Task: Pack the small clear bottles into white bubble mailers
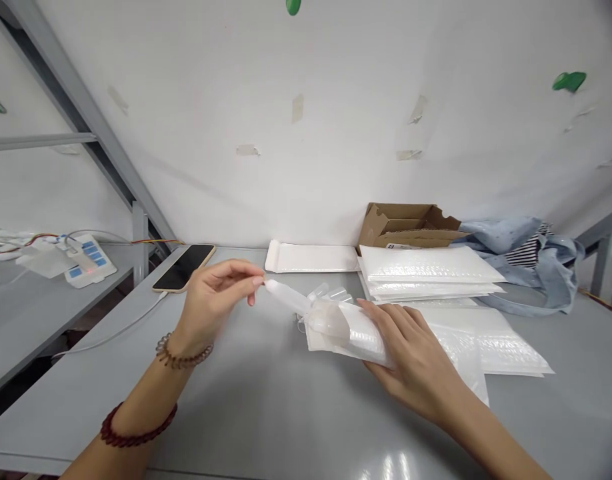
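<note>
My left hand (213, 293) pinches the tip of a small translucent plastic bottle (293, 300) between thumb and fingers, just above the grey table (246, 400). The bottle's other end sits in the mouth of a white bubble mailer (351, 333). My right hand (411, 353) holds that mailer from the right, fingers laid along its top and thumb under it. A few more small clear bottles (331, 293) lie on the table just behind the mailer.
A stack of white bubble mailers (426, 273) lies at the back right, more mailers (501, 340) under my right hand. One flat mailer (311, 257), a cardboard box (406, 223), blue cloth (526, 260) and a phone (183, 267) line the wall. A power strip (89, 257) sits at the left.
</note>
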`<state>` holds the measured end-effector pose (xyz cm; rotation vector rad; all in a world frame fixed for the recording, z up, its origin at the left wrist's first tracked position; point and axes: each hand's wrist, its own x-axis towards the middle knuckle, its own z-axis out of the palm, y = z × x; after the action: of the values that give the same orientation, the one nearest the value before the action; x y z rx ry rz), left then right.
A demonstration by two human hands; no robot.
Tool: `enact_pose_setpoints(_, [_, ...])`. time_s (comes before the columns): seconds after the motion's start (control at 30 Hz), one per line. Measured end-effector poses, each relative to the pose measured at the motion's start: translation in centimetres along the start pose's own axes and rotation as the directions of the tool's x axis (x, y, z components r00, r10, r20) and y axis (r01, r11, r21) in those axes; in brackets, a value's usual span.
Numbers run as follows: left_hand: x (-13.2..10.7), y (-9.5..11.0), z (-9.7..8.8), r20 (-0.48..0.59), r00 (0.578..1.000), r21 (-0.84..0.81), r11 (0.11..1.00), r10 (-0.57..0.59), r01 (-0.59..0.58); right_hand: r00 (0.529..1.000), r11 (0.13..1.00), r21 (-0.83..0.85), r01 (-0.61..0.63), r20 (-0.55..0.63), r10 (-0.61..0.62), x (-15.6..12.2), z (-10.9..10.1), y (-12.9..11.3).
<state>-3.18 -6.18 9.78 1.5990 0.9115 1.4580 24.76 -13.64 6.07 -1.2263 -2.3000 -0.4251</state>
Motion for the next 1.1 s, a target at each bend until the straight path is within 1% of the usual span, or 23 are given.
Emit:
enact_pose_setpoints(0.1, [-1.1, 0.5, 1.5, 0.088, 0.993, 0.094, 0.992, 0.081, -0.089, 1.000, 1.000, 0.011, -0.012, -0.019, 0.012, 0.2, 0.0, 0.1])
enact_pose_setpoints(0.2, [-2.3, 0.1, 3.4, 0.147, 0.984, 0.122, 0.985, 0.101, -0.119, 0.999, 0.999, 0.026, -0.020, -0.033, 0.021, 0.2, 0.0, 0.0])
enact_pose_setpoints(0.23, [-2.7, -0.1, 3.9, 0.174, 0.977, 0.140, 0.979, 0.122, -0.148, 0.999, 0.999, 0.030, -0.022, -0.036, 0.023, 0.2, 0.0, -0.1])
enact_pose_setpoints(0.3, [-3.4, -0.6, 4.7, 0.255, 0.943, 0.188, 0.946, 0.214, -0.265, 0.999, 0.999, 0.039, -0.020, -0.037, 0.022, 0.1, 0.1, -0.3])
enact_pose_setpoints(0.37, [-4.0, -0.9, 5.2, 0.352, 0.880, 0.220, 0.885, 0.320, -0.410, 0.999, 0.999, 0.047, -0.017, -0.032, 0.018, 0.0, 0.2, -0.5])
enact_pose_setpoints(0.4, [-4.2, -1.0, 5.3, 0.388, 0.850, 0.226, 0.857, 0.356, -0.462, 1.000, 0.999, 0.048, -0.014, -0.028, 0.015, -0.1, 0.3, -0.6])
enact_pose_setpoints(0.43, [-4.3, -0.9, 5.3, 0.405, 0.832, 0.229, 0.839, 0.379, -0.494, 1.000, 0.999, 0.046, -0.013, -0.024, 0.014, -0.1, 0.3, -0.6])
enact_pose_setpoints(0.47, [-4.3, -0.8, 5.3, 0.392, 0.836, 0.242, 0.833, 0.385, -0.497, 1.000, 0.999, 0.042, -0.013, -0.021, 0.014, -0.1, 0.3, -0.6])
enact_pose_setpoints(0.5, [-4.3, -0.6, 5.2, 0.348, 0.859, 0.266, 0.839, 0.375, -0.475, 1.000, 0.999, 0.037, -0.014, -0.021, 0.015, -0.2, 0.4, -0.6])
enact_pose_setpoints(0.53, [-4.1, -0.4, 5.0, 0.283, 0.895, 0.295, 0.857, 0.344, -0.423, 1.000, 0.999, 0.031, -0.014, -0.025, 0.015, -0.2, 0.4, -0.6])
enact_pose_setpoints(0.57, [-4.0, -0.3, 4.8, 0.208, 0.936, 0.322, 0.884, 0.284, -0.340, 0.999, 1.000, 0.024, -0.013, -0.032, 0.014, -0.2, 0.3, -0.6])
enact_pose_setpoints(0.6, [-3.8, -0.1, 4.7, 0.151, 0.970, 0.337, 0.913, 0.189, -0.230, 0.999, 1.000, 0.019, -0.013, -0.040, 0.014, -0.1, 0.3, -0.5])
enact_pose_setpoints(0.63, [-3.6, 0.0, 4.5, 0.139, 0.989, 0.335, 0.937, 0.059, -0.103, 0.999, 1.000, 0.013, -0.012, -0.046, 0.013, -0.1, 0.3, -0.5])
enact_pose_setpoints(0.67, [-3.4, 0.1, 4.5, 0.178, 0.980, 0.321, 0.946, -0.094, 0.032, 0.999, 1.000, 0.008, -0.011, -0.050, 0.012, 0.0, 0.3, -0.5])
enact_pose_setpoints(0.7, [-3.3, 0.1, 4.5, 0.251, 0.937, 0.305, 0.938, -0.245, 0.164, 0.999, 1.000, 0.003, -0.011, -0.050, 0.011, 0.0, 0.3, -0.5])
enact_pose_setpoints(0.73, [-3.2, 0.1, 4.5, 0.331, 0.868, 0.291, 0.915, -0.370, 0.279, 0.999, 1.000, 0.000, -0.010, -0.047, 0.010, 0.1, 0.2, -0.6])
enact_pose_setpoints(0.77, [-3.2, 0.0, 4.7, 0.400, 0.795, 0.274, 0.887, -0.457, 0.372, 0.999, 1.000, 0.001, -0.006, -0.043, 0.006, 0.1, 0.2, -0.7])
enact_pose_setpoints(0.8, [-3.3, -0.1, 4.9, 0.447, 0.737, 0.252, 0.861, -0.508, 0.441, 0.999, 1.000, 0.003, 0.000, -0.038, 0.000, 0.1, 0.2, -0.9])
enact_pose_setpoints(0.83, [-3.3, -0.2, 5.2, 0.470, 0.703, 0.225, 0.843, -0.534, 0.489, 0.999, 1.000, 0.007, 0.010, -0.033, -0.010, 0.1, 0.2, -1.1])
enact_pose_setpoints(0.9, [-3.5, -0.2, 5.7, 0.490, 0.671, 0.191, 0.819, -0.557, 0.540, 0.999, 0.999, 0.016, 0.039, -0.023, -0.038, 0.1, 0.2, -1.7])
enact_pose_setpoints(0.97, [-3.6, 0.0, 6.0, 0.504, 0.652, 0.183, 0.808, -0.566, 0.560, 0.998, 0.997, 0.025, 0.067, -0.015, -0.067, 0.1, 0.2, -2.2])
enact_pose_setpoints(1.03, [-3.5, 0.2, 5.9, 0.525, 0.636, 0.182, 0.804, -0.566, 0.566, 0.997, 0.996, 0.033, 0.082, -0.015, -0.081, 0.1, 0.2, -2.5])
enact_pose_setpoints(1.1, [-3.3, 0.3, 5.4, 0.576, 0.607, 0.154, 0.802, -0.548, 0.577, 0.997, 0.996, 0.039, 0.079, -0.022, -0.078, 0.1, 0.1, -2.5])
